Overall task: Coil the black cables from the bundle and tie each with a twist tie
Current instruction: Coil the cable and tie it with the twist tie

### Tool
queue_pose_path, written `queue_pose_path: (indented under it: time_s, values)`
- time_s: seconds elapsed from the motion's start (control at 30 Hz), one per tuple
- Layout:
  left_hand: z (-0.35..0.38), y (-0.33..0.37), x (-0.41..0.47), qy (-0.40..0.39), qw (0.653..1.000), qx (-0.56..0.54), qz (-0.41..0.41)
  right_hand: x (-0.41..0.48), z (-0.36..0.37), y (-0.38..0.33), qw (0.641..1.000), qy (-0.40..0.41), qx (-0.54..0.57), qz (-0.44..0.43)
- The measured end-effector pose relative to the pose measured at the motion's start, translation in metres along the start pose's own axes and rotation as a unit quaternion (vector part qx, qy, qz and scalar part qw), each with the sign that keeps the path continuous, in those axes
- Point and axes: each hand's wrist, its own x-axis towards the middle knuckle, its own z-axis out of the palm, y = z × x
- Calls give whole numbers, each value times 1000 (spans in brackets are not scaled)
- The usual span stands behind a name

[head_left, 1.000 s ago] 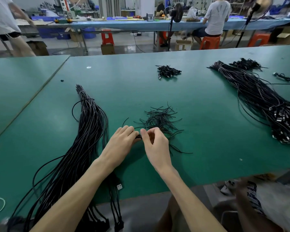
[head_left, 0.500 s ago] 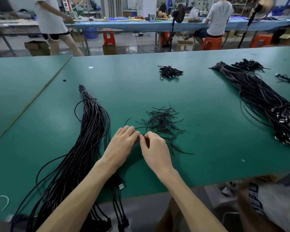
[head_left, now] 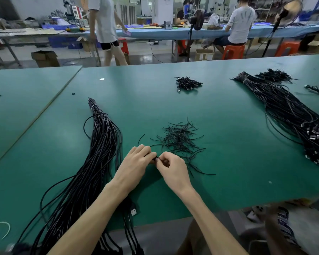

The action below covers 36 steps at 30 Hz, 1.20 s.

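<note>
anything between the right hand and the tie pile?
Nothing visible. The tie pile lies on the table just past the right hand. But it and the left hand both pinch a black piece.

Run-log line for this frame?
left hand: pinches small black piece; right hand: pinches same piece; cable bundle: left of hands; twist ties: loose pile ahead

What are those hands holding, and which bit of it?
The left hand and right hand pinch a small black piece between their fingertips; what it is, and which part, cannot be told.
</note>
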Motion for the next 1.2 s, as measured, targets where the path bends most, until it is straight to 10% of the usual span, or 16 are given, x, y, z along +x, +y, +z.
queue_pose_path:
  time_s: [0.53, 0.87, 1.2]
  values:
    - [1, 3, -6, -45, 989, -124, -66, -10, 1, -12, 965, 39, -201, -163]
    - [1, 5, -4, -14, 984, -167, -65, -3, 0, -5, 995, 47, -51, -75]
    - [-3, 2, -6, -31, 947, -272, -168, -9, 4, -12, 968, 60, -177, -169]
